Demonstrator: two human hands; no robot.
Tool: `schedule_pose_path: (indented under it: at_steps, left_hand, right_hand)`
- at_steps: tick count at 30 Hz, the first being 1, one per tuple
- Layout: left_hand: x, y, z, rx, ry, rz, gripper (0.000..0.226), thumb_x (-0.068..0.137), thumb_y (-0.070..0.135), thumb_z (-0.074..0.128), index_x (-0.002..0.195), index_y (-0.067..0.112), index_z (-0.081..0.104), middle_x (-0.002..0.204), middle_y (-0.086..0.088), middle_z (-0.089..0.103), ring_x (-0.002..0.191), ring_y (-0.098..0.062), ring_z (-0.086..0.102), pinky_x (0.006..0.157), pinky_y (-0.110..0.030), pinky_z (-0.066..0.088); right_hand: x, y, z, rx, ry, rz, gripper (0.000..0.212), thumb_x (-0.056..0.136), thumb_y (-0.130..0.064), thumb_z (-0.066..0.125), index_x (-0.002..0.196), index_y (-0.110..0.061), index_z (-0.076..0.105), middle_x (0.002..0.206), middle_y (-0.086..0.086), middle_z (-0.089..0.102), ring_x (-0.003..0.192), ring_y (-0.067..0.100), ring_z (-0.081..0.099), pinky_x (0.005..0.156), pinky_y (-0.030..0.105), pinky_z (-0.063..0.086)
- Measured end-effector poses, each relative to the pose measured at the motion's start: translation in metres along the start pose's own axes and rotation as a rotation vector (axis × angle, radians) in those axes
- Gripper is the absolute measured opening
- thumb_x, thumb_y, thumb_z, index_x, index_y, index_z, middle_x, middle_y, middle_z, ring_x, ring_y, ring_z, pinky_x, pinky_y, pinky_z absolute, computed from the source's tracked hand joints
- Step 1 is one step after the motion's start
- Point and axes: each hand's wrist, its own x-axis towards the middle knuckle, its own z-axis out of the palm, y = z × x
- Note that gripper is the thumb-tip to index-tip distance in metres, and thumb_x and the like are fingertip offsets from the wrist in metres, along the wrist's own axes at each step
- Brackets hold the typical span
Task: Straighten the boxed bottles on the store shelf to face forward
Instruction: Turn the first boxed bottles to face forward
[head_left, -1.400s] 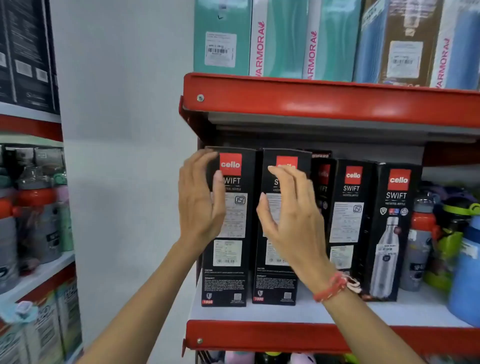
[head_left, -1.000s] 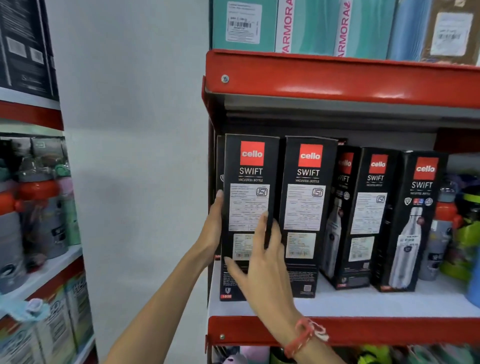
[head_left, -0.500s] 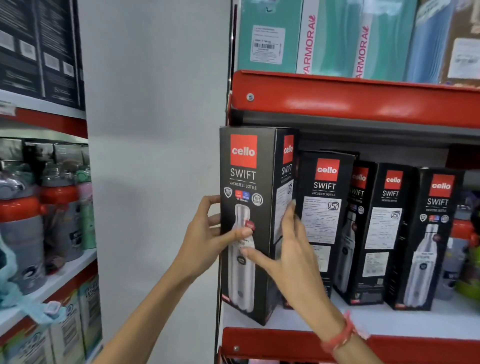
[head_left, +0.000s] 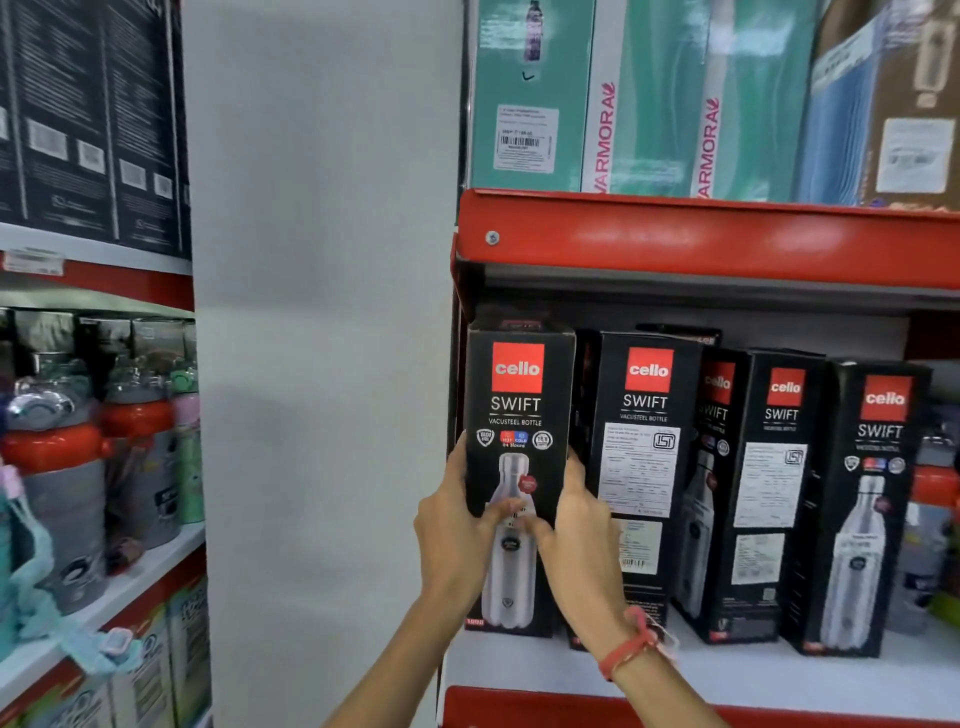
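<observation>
Boxed bottle (head_left: 519, 415) at shelf's left end, front panel forward, clamped mid-height between left hand (head_left: 452, 540) and right hand (head_left: 576, 535), thumbs on front. Right of the grip, neighbour box (head_left: 644, 415) shows label side. Risk: tall box tips forward off shelf (head_left: 727, 670) if released unsettled.

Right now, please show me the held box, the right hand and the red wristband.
held box (head_left: 517, 405), head view, on its printed front.
right hand (head_left: 576, 545), head view, on its back.
red wristband (head_left: 626, 652), head view, on the band.
</observation>
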Motion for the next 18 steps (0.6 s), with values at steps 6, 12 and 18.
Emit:
schedule_pose_path:
  at_steps: [6, 12, 18]
  left_hand:
    - [0.004, -0.001, 0.006, 0.086, -0.02, -0.025, 0.078, 0.079, 0.024, 0.076, 0.146, 0.026, 0.036, 0.125, 0.0, 0.068, 0.109, -0.02, 0.067, 0.093, -0.036, 0.054]
    - [0.001, -0.001, 0.014, 0.199, 0.021, -0.041, 0.069, 0.085, 0.024, 0.07, 0.145, 0.025, 0.034, 0.129, -0.001, 0.065, 0.11, -0.023, 0.065, 0.092, -0.038, 0.052]
    - [-0.01, 0.018, 0.026, 0.3, 0.186, 0.044, 0.072, 0.084, 0.015, 0.071, 0.145, 0.017, 0.032, 0.146, -0.007, 0.04, 0.13, -0.024, 0.046, 0.097, -0.034, 0.046]
  right_hand:
    - [0.002, 0.009, 0.001, -0.21, 0.001, -0.023, 0.078, 0.092, -0.028, 0.059, 0.151, -0.011, 0.01, 0.112, 0.008, 0.065, 0.093, 0.023, 0.067, 0.075, 0.032, 0.052]
    - [0.001, 0.032, -0.018, -0.319, 0.311, -0.26, 0.049, 0.076, -0.006, 0.076, 0.122, -0.01, 0.06, 0.096, 0.01, 0.068, 0.079, 0.023, 0.064, 0.065, 0.034, 0.057]
    - [0.013, 0.04, -0.029, -0.188, 0.262, 0.16, 0.124, 0.057, -0.051, 0.082, 0.152, -0.02, 0.009, 0.143, 0.026, 0.025, 0.117, 0.041, 0.035, 0.083, 0.051, 0.048]
